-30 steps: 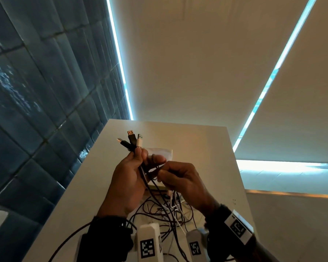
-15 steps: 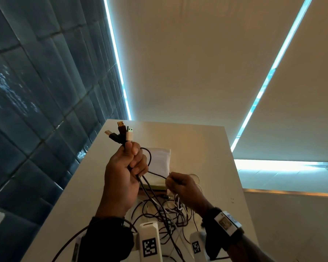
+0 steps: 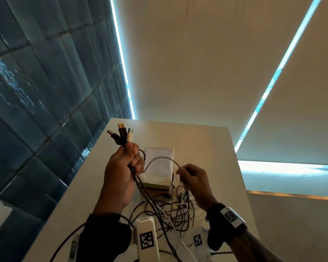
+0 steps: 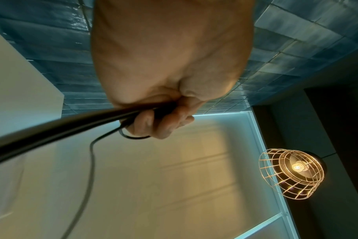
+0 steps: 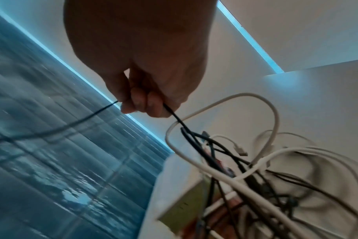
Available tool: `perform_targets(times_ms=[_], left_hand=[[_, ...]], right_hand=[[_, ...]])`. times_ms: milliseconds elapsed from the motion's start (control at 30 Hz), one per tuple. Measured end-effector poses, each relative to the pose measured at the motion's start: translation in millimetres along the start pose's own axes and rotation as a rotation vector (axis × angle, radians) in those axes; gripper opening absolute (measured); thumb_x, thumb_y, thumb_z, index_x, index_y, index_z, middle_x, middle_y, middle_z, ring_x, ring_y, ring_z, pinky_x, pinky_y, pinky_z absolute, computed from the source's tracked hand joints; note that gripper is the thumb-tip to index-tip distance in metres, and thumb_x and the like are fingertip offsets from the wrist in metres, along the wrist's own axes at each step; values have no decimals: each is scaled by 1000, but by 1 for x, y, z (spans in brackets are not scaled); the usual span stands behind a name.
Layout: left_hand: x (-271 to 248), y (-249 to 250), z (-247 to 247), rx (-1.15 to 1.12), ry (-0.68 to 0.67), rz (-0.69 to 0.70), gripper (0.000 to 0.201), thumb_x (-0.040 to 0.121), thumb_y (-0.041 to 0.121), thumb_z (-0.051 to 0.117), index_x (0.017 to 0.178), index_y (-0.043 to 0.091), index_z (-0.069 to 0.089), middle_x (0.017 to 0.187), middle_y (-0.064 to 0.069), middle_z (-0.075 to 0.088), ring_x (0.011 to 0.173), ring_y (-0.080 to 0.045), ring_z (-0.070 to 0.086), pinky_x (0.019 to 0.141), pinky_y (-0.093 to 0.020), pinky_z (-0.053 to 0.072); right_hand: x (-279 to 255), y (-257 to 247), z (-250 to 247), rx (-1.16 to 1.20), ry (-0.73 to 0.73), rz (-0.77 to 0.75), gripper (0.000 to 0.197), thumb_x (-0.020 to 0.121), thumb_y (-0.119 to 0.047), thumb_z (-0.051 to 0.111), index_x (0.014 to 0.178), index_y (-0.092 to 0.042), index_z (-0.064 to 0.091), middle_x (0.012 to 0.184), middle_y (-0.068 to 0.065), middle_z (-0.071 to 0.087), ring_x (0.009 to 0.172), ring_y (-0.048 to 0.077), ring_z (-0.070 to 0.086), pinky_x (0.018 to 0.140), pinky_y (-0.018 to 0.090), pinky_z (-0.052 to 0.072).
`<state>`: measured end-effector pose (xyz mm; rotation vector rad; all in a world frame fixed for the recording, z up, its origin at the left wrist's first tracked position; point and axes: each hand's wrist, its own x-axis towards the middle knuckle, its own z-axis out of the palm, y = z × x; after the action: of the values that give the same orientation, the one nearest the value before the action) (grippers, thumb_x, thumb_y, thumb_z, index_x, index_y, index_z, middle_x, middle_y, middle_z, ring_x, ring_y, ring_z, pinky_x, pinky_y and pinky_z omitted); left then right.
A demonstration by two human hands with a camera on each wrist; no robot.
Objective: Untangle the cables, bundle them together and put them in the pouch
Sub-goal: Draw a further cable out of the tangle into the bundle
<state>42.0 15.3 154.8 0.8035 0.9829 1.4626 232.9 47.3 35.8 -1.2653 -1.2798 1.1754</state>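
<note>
Pinching one thin dark cable [image 3: 160, 160] mid-frame, the right hand [image 3: 194, 183] sits closest to the tangle [image 3: 175, 210] below it on the counter [image 3: 206, 148], while the left hand [image 3: 121, 173] fists the plug ends [image 3: 122, 134], pouch [image 3: 158, 167] just behind.

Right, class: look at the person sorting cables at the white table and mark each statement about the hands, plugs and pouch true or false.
1. The left hand grips cables with three plugs sticking up above it. True.
2. The right hand is open and holds nothing. False: it pinches a thin dark cable.
3. All cables are in the pouch. False: a tangle lies on the table.
4. The thin dark cable arcs between the two hands. True.
</note>
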Motion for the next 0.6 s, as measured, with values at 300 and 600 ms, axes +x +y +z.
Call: perform_targets(times_ms=[300,600], left_hand=[[-3,-5,5,50,38,-118,30,101,21,37,79,11,54,80,-8,68,78,-22,56,68,-34,41],[-3,3,2,-274,-100,-45,29,95,24,37,69,18,48,59,5,40,49,-9,34,52,-23,35]], right_hand=[[-23,-81,22,55,-321,-327,16,93,-8,60,81,-3,69,66,-1,61,60,8,53,58,20,44],[-18,-30,17,-6,-456,-112,23,96,-11,55,76,-15,66,66,-10,60,62,5,53,63,21,43]])
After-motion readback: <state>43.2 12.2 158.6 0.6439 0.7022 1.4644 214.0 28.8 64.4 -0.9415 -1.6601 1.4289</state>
